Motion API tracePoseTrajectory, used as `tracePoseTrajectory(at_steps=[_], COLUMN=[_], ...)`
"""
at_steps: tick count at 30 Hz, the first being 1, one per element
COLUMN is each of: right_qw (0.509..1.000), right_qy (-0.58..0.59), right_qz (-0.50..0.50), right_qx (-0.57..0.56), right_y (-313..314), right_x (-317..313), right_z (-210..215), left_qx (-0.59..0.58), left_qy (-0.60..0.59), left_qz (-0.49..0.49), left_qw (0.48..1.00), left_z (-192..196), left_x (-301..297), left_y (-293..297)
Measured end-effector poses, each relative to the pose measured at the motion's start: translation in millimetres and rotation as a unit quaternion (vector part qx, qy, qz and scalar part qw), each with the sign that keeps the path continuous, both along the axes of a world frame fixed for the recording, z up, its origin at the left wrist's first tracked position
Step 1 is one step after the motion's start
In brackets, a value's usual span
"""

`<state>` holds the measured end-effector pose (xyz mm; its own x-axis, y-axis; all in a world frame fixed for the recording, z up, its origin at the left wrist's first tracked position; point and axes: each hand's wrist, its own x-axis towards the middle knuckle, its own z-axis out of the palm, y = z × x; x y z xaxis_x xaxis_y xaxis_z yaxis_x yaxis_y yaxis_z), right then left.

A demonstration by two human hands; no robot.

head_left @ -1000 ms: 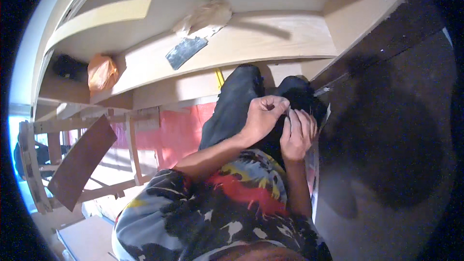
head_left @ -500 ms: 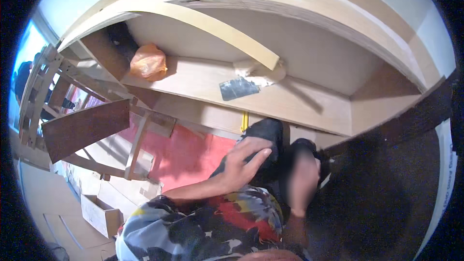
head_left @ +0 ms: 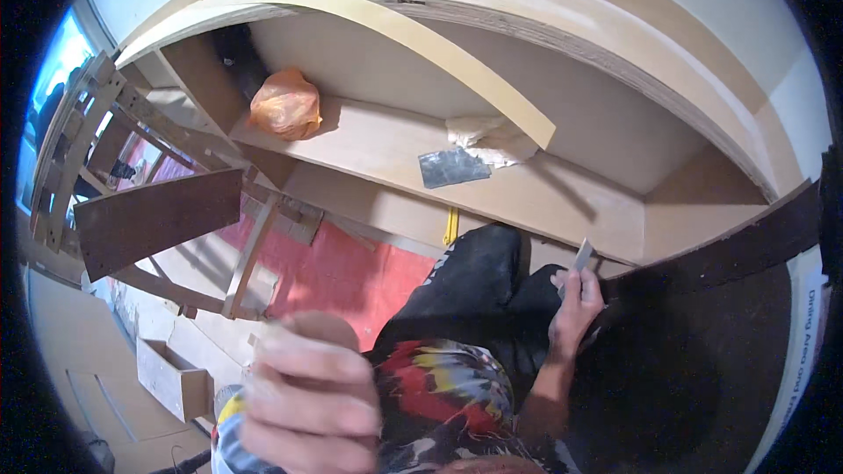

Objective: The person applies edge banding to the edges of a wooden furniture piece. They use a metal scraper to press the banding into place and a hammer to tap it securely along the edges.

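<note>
My right hand (head_left: 577,305) is closed around a small flat, pale grey piece (head_left: 583,253) whose free end points up toward the shelf; its exact kind cannot be made out. Raised close in front of me, my left hand (head_left: 309,399) is large and smeared by motion. Its fingers look bent, and the palm side is hidden. A dark grey sheet like sandpaper (head_left: 453,168) lies on the wooden shelf (head_left: 369,132), beside a crumpled whitish cloth (head_left: 483,140). Over them arches a long cream-coloured strip (head_left: 439,48), its loose end hanging above the cloth.
An orange plastic bag (head_left: 287,105) sits at the shelf's left part. Left of me stand a wooden frame (head_left: 250,254) and a brown board (head_left: 158,221), with an open wooden box (head_left: 171,379) below. A yellow object (head_left: 450,226) rests under the shelf, near red flooring (head_left: 329,276).
My left hand has come off my leg and up toward the lower left, close to view. My right hand has risen slightly, and the flat piece in it now shows.
</note>
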<state>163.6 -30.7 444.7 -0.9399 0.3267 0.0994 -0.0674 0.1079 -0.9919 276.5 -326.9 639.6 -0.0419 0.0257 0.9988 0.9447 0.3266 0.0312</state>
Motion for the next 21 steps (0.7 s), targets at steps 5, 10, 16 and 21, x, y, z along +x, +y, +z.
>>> tracePoseTrajectory(at_steps=[5, 10, 16, 21], right_qw=[0.996, 0.995, 0.993, 0.951], right_qy=[0.019, 0.028, 0.060, 0.127], right_qz=[-0.001, -0.002, -0.054, -0.208], right_qx=[-0.092, -0.092, 0.082, 0.188], right_y=[-1.0, -6.4, 24.8, 56.9], right_x=[12.1, 22.3, 28.3, 27.0], right_z=[-18.0, -24.9, -25.7, -31.6], left_qx=[-0.176, -0.309, -0.237, -0.251], left_qy=[-0.004, -0.032, -0.069, -0.040], left_qz=[0.402, 0.483, 0.280, 0.454], left_qw=[0.898, 0.819, 0.928, 0.854], left_z=[29.3, 36.5, 32.7, 53.0], left_x=[-85.7, -175.9, -214.1, -221.4], left_y=[-32.7, -60.8, -92.6, -89.9])
